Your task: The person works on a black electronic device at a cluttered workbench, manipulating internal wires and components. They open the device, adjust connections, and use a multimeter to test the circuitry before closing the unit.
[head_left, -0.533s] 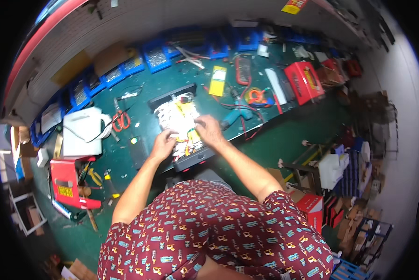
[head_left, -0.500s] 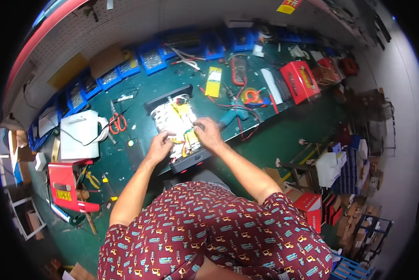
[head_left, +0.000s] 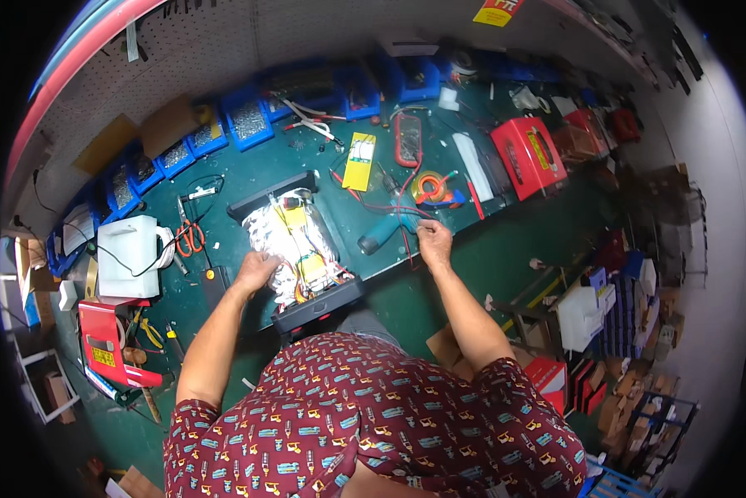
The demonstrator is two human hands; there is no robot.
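A: Going left to right, what's first?
B: The left hand (head_left: 257, 271), left of the frame's centre. Its fingers curl against the near-left edge of the silver-wrapped pack (head_left: 283, 239); I can't tell whether they pinch anything.
A: And the pack?
B: It lies on the table (head_left: 223, 286) just left of centre, between two dark end panels, with yellow patches on top and coloured wires at its lower end.
A: What's changed?
B: Half a second ago both hands were on it. Now the right hand (head_left: 433, 243) is away, right of centre, past the teal power tool (head_left: 379, 235). So the left alone seems to attend to the pack, whose right side is uncovered.
A: How are the arms?
B: The left forearm slants up and rightward; the right reaches up and leftward, fingers bent together, possibly around something too small to make out.
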